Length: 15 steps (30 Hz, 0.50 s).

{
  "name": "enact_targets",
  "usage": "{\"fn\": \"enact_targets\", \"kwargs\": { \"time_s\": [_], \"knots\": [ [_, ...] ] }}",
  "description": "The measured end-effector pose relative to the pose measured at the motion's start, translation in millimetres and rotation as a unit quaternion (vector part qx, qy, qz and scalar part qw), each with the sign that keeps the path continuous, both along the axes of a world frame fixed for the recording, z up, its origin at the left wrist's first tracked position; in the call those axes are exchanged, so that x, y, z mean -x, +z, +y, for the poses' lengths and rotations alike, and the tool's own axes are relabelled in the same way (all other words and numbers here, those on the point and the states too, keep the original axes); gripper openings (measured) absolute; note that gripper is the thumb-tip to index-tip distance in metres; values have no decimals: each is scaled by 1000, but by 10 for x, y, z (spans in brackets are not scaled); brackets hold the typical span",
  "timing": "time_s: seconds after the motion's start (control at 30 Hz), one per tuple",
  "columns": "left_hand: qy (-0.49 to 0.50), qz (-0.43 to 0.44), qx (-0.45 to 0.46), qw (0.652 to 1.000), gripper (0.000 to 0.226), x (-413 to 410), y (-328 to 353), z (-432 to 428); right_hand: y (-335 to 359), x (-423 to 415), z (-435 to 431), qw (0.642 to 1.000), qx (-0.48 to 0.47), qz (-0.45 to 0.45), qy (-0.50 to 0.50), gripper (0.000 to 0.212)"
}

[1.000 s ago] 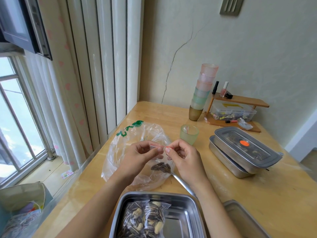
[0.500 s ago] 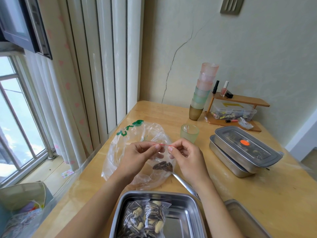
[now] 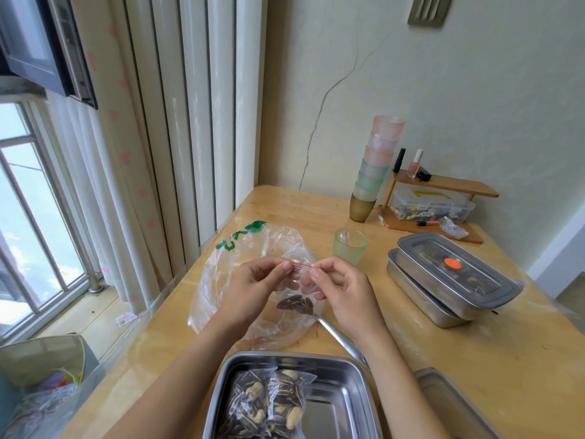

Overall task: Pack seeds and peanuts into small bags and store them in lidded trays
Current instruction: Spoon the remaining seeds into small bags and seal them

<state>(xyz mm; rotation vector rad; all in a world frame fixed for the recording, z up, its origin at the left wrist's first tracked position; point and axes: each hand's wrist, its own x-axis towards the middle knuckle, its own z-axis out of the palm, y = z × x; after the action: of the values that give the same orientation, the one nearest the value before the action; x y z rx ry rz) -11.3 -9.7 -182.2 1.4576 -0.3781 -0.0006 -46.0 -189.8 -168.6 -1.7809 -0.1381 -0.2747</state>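
No word, number or brand name can be read anywhere. There are only a few printed marks. The large clear plastic bag (image 3: 212, 289) on the table has a green print (image 3: 242, 237) near its far edge. It looks like letters or characters, but the film is crumpled and the shapes cannot be read. The grey lid (image 3: 484, 282) of the upper steel tray (image 3: 421, 264) has a round orange spot (image 3: 452, 263), with no writing visible on it. The clear storage box (image 3: 411, 208) under the small wooden shelf (image 3: 459, 186) has a yellow mark (image 3: 427, 194) on its lid. Whether this mark is a label or an arrow cannot be told.
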Motion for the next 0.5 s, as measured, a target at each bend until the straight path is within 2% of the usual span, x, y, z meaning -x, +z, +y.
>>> {"fn": "enact_targets", "kwargs": {
  "time_s": [0.07, 0.2, 0.27, 0.37, 0.5],
  "knots": [
    [-25, -6, -13, 1000, 22, 2, 7, 19, -6, -4, -11, 1000, 0, 3, -11, 9],
    [-95, 28, -14, 995, 54, 4, -38, 26, -53, -25, -45, 998, -27, -1, -59, 4],
    [-95, 21, -21, 995, 61, 0, -59, 20, -91, -35, -40, 997, -18, -7, -75, 15],
    [-83, 6, -5, 997, 56, -19, -66, 31, -88, -12, -20, 997, 11, -53, -54, 33],
    [-49, -19, 7, 999, 35, -34, -43, 65, -16, 37, 24, 996, 69, -59, 13, 17]
  ]
}}
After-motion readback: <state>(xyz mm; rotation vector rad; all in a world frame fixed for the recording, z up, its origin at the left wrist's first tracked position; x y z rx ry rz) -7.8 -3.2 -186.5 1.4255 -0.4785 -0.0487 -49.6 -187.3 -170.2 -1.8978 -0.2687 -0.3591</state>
